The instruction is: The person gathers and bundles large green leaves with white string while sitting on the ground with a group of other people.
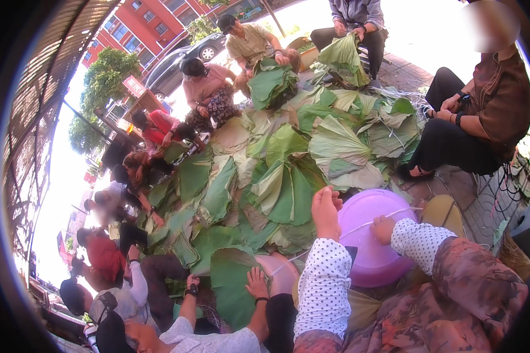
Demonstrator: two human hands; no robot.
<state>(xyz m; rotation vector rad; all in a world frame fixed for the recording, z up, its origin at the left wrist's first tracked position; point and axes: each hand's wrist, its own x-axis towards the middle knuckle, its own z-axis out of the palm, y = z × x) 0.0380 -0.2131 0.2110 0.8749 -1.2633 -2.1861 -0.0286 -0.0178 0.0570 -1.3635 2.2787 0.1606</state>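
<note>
Just in front of me is a round purple plastic basin point(365, 259). It looks upturned, but I cannot be sure. A pale flat cord point(356, 228) runs slantwise across it. My right hand point(384, 228) is closed in a fist on this cord, over the basin's right part. At the basin's left edge my left hand point(327, 213) is raised with its fingers bent and pressed together; whatever they may hold is hidden. The cord passes at my left wrist. Beyond the basin, large green and yellowish dried leaves point(282, 188) lie in a broad heap.
To my left, a co-worker's hands point(256, 283) rest by a big green leaf point(232, 282) and a pink basin point(282, 273). Several people sit around the heap, one with a leaf bundle point(272, 82). At right sits a person in brown point(494, 112), near dark cables point(506, 185).
</note>
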